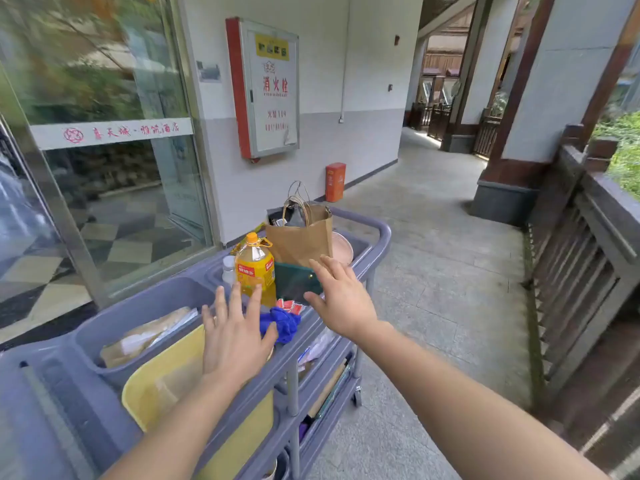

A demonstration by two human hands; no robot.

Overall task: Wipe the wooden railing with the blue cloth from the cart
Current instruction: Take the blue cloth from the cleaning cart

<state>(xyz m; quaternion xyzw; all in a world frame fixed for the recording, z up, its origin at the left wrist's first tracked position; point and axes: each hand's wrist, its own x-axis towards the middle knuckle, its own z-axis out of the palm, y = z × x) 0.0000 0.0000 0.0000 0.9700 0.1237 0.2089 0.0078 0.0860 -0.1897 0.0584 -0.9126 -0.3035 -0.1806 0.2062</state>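
Observation:
A crumpled blue cloth [282, 322] lies on the top shelf of a grey-purple cart [379, 233]. My left hand [235, 336] hovers open just left of the cloth, thumb nearly touching it, fingers spread. Held open above the cart's right edge is my right hand [341, 299], slightly right of and beyond the cloth, empty. The dark wooden railing [585, 244] runs along the right side of the walkway, about a metre from the cart.
On the cart stand a yellow oil bottle [255, 268], a brown paper bag [301, 239], a green pouch [294, 280], a yellow bin [166, 382] and a grey bin [138, 306]. A glass door is on the left; a red box [335, 181] sits by the wall.

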